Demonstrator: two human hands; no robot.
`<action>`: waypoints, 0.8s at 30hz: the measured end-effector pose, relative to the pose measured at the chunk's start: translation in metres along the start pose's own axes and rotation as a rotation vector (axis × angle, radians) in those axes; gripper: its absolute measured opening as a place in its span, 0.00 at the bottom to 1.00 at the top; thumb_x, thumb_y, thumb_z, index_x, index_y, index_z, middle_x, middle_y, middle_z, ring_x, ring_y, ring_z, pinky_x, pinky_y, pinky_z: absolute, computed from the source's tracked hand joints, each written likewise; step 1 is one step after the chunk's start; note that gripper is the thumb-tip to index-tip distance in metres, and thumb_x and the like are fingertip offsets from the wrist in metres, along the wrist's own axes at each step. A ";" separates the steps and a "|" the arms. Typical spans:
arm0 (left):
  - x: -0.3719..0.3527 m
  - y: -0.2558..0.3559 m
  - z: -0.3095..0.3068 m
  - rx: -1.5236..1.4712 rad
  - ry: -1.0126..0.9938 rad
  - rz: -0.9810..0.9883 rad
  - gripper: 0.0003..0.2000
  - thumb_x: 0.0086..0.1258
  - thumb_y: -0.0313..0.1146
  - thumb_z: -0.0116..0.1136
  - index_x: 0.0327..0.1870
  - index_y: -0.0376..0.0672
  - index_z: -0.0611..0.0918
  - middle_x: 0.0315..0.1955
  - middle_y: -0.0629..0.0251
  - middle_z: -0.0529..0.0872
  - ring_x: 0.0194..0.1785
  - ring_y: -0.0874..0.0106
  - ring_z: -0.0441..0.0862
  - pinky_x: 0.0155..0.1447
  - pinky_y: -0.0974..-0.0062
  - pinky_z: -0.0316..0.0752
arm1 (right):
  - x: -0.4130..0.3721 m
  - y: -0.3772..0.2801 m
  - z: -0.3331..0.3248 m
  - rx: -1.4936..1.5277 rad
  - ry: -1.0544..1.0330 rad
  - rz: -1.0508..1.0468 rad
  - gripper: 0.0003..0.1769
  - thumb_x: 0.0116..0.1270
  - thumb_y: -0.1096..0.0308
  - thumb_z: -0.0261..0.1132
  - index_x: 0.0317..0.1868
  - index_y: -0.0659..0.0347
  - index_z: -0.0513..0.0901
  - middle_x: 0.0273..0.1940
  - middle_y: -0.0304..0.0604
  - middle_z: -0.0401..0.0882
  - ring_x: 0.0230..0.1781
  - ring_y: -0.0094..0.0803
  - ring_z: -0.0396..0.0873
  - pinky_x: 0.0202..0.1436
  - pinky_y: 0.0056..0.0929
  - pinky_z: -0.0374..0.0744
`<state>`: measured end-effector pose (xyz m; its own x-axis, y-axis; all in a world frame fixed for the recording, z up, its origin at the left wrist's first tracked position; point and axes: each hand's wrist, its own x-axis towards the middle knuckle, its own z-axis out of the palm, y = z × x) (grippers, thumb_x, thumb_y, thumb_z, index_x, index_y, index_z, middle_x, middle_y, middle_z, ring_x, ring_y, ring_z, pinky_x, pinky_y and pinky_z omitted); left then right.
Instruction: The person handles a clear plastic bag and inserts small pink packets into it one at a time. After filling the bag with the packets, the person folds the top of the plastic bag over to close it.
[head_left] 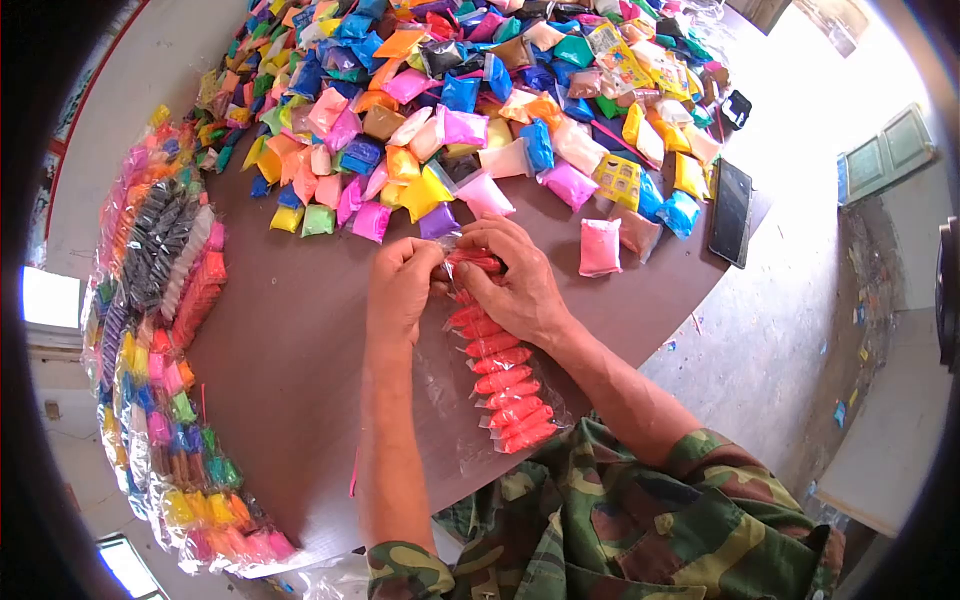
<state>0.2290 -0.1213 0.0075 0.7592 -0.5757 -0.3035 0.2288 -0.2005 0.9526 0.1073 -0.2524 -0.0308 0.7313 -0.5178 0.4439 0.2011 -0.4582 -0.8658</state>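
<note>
A long clear plastic bag [432,372] lies on the brown table, holding a row of small red packets [504,382] stacked one behind another toward my body. At its far end, my left hand [402,285] pinches the plastic with thumb and fingers. Beside it, my right hand [515,280] is closed around the bag's upper end, over the red packets there. The fingers of both hands nearly meet, and they partly hide the bag's mouth.
A big heap of colourful packets [430,130] covers the far side of the table [300,330]. Filled clear bags [160,330] line the left edge. A single pink packet [600,247] and a black phone [731,214] lie to the right.
</note>
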 end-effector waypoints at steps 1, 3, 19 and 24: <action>-0.001 -0.001 -0.001 -0.028 -0.007 -0.009 0.09 0.78 0.33 0.64 0.43 0.34 0.89 0.32 0.68 0.90 0.33 0.79 0.86 0.38 0.76 0.81 | -0.001 0.000 0.001 -0.005 0.012 0.005 0.16 0.64 0.74 0.74 0.52 0.68 0.87 0.57 0.53 0.87 0.67 0.54 0.82 0.76 0.48 0.77; -0.004 -0.001 -0.001 -0.085 -0.019 -0.025 0.09 0.80 0.32 0.63 0.45 0.34 0.89 0.33 0.70 0.89 0.35 0.81 0.85 0.38 0.77 0.81 | -0.001 0.000 0.002 0.001 0.014 0.009 0.15 0.64 0.74 0.74 0.51 0.68 0.87 0.56 0.53 0.87 0.67 0.53 0.83 0.75 0.48 0.78; -0.048 -0.001 0.021 0.732 0.272 0.458 0.11 0.72 0.33 0.72 0.41 0.32 0.88 0.33 0.61 0.92 0.36 0.72 0.89 0.44 0.68 0.83 | -0.002 0.002 0.006 0.060 0.088 0.009 0.08 0.73 0.75 0.70 0.49 0.68 0.87 0.54 0.51 0.87 0.64 0.50 0.83 0.71 0.45 0.79; -0.048 -0.004 0.019 0.633 0.227 0.379 0.11 0.77 0.33 0.68 0.38 0.32 0.87 0.29 0.65 0.89 0.34 0.77 0.84 0.42 0.71 0.80 | -0.003 0.000 0.005 0.044 0.064 0.022 0.08 0.71 0.76 0.71 0.49 0.68 0.88 0.56 0.51 0.86 0.65 0.51 0.82 0.72 0.45 0.79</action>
<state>0.1804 -0.1077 0.0179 0.8382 -0.5323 0.1185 -0.4125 -0.4768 0.7762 0.1080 -0.2473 -0.0335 0.6931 -0.5729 0.4374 0.2152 -0.4147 -0.8841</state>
